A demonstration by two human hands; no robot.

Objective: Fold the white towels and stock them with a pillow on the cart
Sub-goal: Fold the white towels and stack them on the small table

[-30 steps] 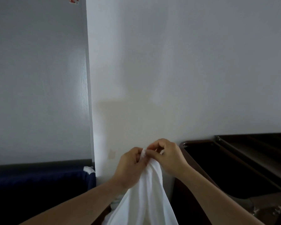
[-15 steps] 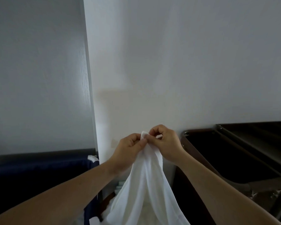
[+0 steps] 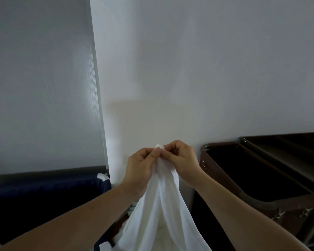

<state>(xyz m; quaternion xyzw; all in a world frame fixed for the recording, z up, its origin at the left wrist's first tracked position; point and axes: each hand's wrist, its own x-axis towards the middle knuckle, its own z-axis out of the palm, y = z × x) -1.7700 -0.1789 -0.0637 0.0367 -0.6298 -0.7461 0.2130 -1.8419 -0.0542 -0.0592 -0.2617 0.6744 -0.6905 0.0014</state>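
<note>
**Task item.** A white towel [image 3: 161, 205] is held up in front of a pale wall [image 3: 198, 69], low in the middle of the view. Its top corner is pinched between the fingers [image 3: 153, 156] of the left hand [image 3: 140, 169] and those of the right hand [image 3: 185, 163]. The two hands are brought close together, with the fingers curled round the cloth. A small tip of cloth is seen above the fingertips. Whether the hands touch each other cannot be told. The towel hangs down in long folds and is cut off by the bottom edge, so its lower end cannot be made out. Both forearms are cut off there as well.

**Right side.** A dark cart [image 3: 261, 178] with a metal frame is seen against the wall, to the right of the towel and apart from it. Its inside is in deep shadow and nothing in it can be made out. The cart is cut off by the right edge.

**Left side.** A navy cloth bin [image 3: 43, 192] is seen below a grey panel [image 3: 40, 78], its inside also too dark to read. A small white scrap [image 3: 101, 176] lies at its upper right corner and cannot be identified.
</note>
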